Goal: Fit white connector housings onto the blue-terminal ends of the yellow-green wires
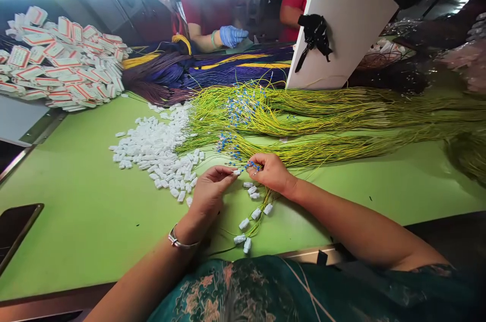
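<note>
Between thumb and fingers, my left hand (pixel 211 188) pinches a small white plastic connector housing (pixel 237 172). Close beside it, my right hand (pixel 274 174) is closed on several yellow-green wires with blue-tipped ends (pixel 252 165). The held wire tips and the housing almost meet; whether they touch I cannot tell. Below the hands, several wires fitted with white housings (pixel 255 214) lie near the table's front edge. A heap of loose white housings (pixel 152 142) spreads to the left of my hands. Long bundles of yellow-green wires (pixel 322 147) stretch off to the right behind them.
A pile of white connectors with red markings (pixel 64 61) stands at the back left, next to purple and dark wires (pixel 170 71). A phone (pixel 17 231) lies at the left edge. Behind a white panel (pixel 341 18), a co-worker's blue-gloved hand (pixel 232 37) shows across the green table (pixel 94 200).
</note>
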Tool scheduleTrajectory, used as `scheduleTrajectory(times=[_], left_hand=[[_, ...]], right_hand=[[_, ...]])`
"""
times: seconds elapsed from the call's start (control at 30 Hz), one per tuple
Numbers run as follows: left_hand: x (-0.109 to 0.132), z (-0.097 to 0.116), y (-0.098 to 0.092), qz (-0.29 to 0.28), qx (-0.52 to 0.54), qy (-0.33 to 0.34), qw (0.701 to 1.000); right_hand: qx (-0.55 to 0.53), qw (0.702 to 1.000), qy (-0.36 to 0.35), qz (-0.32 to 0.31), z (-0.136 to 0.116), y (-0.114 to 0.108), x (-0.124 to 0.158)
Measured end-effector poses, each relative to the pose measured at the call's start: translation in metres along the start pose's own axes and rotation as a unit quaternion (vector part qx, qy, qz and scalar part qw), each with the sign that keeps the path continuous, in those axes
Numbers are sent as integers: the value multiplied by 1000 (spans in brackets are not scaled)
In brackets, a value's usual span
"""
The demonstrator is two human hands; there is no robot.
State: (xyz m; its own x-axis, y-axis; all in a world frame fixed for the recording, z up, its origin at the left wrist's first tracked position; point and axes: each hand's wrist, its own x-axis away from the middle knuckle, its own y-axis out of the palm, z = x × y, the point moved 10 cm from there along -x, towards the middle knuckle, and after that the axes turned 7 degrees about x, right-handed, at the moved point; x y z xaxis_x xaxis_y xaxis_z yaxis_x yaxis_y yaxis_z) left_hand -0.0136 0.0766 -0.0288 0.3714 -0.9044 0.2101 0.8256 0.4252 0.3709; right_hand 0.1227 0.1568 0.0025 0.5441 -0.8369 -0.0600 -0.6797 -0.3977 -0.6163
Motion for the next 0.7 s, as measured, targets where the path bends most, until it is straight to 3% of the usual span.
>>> scheduleTrajectory(times=[0.37, 0.7], left_hand=[[0, 5, 2, 6, -21, 48, 999], [-2, 1, 0, 15, 37, 4, 999]], right_hand=[[-17, 1000, 1, 0, 2, 0, -1], [-50, 998, -21, 23, 1, -3, -1]])
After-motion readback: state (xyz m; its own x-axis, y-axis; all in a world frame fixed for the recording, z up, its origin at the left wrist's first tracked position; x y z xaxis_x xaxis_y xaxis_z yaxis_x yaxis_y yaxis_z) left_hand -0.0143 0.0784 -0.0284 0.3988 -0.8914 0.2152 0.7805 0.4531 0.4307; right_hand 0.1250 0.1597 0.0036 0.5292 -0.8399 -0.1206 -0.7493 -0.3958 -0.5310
